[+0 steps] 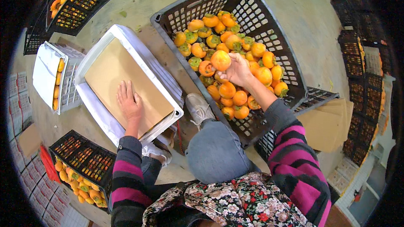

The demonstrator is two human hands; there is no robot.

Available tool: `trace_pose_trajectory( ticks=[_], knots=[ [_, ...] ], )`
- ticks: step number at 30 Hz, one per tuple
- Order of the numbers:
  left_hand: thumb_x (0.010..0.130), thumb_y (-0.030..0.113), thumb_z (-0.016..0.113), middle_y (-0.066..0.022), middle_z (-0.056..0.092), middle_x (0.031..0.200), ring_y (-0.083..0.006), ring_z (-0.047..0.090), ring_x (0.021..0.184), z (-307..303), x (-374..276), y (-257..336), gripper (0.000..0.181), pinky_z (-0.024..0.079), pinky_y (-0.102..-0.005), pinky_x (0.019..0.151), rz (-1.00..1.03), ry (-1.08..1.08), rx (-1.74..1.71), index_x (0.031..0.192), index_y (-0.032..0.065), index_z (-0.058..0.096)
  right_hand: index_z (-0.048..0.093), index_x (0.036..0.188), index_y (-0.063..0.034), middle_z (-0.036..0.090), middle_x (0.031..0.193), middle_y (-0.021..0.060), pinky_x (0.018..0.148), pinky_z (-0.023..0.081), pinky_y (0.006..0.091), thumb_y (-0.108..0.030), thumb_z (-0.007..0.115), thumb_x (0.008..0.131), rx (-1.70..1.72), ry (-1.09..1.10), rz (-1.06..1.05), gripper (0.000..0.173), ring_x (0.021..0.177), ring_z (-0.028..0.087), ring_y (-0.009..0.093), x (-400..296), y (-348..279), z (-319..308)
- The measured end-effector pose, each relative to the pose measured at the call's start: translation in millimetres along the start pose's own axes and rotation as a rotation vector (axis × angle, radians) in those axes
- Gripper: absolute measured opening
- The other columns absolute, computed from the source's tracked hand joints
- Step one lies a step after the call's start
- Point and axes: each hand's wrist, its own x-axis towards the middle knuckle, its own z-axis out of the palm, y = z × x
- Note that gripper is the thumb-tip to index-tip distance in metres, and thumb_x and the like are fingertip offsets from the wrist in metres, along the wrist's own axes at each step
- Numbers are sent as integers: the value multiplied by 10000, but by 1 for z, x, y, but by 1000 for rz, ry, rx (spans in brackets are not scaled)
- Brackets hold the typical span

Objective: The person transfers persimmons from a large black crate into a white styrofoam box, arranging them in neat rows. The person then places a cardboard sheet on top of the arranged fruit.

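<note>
My left hand (128, 102) lies flat on a brown cardboard sheet (118, 66), thumb a little apart, holding nothing. The sheet sits inside a white plastic crate (177, 112) with a white liner (94, 107) folded over its side. What lies under the sheet is hidden. In my right hand (239, 71) is an orange persimmon (221, 60), its smooth side facing up. That hand is above a large black plastic crate (197, 83), where many loose persimmons (227, 90) lie, several showing green calyxes.
Another white crate (71, 75) with persimmons stands at the left. Black crates of persimmons stand at upper left (82, 9) and lower left (83, 154). Cardboard sheets (328, 124) lie right of the big crate. Stacked crates (363, 101) line the right side. My shoe (199, 107) is between the two crates.
</note>
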Motion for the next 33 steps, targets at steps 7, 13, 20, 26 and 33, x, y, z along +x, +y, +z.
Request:
trace_pose_trajectory(
  ticks=[7, 13, 20, 26, 33],
  knots=[
    [846, 149, 497, -116, 352, 1508, -313, 280, 1411, -2, -2, -1, 592, 173, -493, 1157, -3, -7, -38, 1434, 174, 430, 535, 1223, -36, 624, 1126, 159, 800, 576, 429, -364, 508, 954, -178, 181, -63, 425, 967, 658, 289, -2, -8, 6],
    [838, 151, 516, -116, 358, 1503, -325, 282, 1405, -7, 1, 1, 585, 176, -488, 1160, -22, -39, -16, 1419, 163, 446, 584, 1143, -20, 631, 1111, 128, 859, 532, 392, -340, 541, 936, -353, 155, -18, 384, 972, 647, 262, -1, -2, 16],
    [837, 147, 514, -116, 348, 1508, -312, 279, 1408, -8, 1, 5, 584, 157, -480, 1167, -43, -30, -85, 1417, 153, 445, 626, 978, -31, 681, 897, 77, 774, 503, 287, -253, 562, 940, -641, 117, 139, 234, 805, 655, 173, 2, 1, 21],
    [828, 135, 513, -107, 364, 1501, -303, 288, 1406, -4, 1, 6, 590, 162, -477, 1165, -29, -12, -71, 1413, 160, 453, 631, 1042, 8, 677, 868, 135, 709, 520, 358, -212, 645, 831, -1423, 399, -195, 305, 793, 657, 265, 18, -24, 1],
    [824, 128, 513, -107, 385, 1489, -306, 302, 1398, -4, 3, 1, 583, 179, -470, 1163, 8, 19, -65, 1405, 147, 461, 645, 1065, -30, 635, 1064, 160, 883, 491, 419, -196, 696, 790, -2449, 349, -478, 325, 1004, 611, 312, 91, -38, -3]
  ],
)
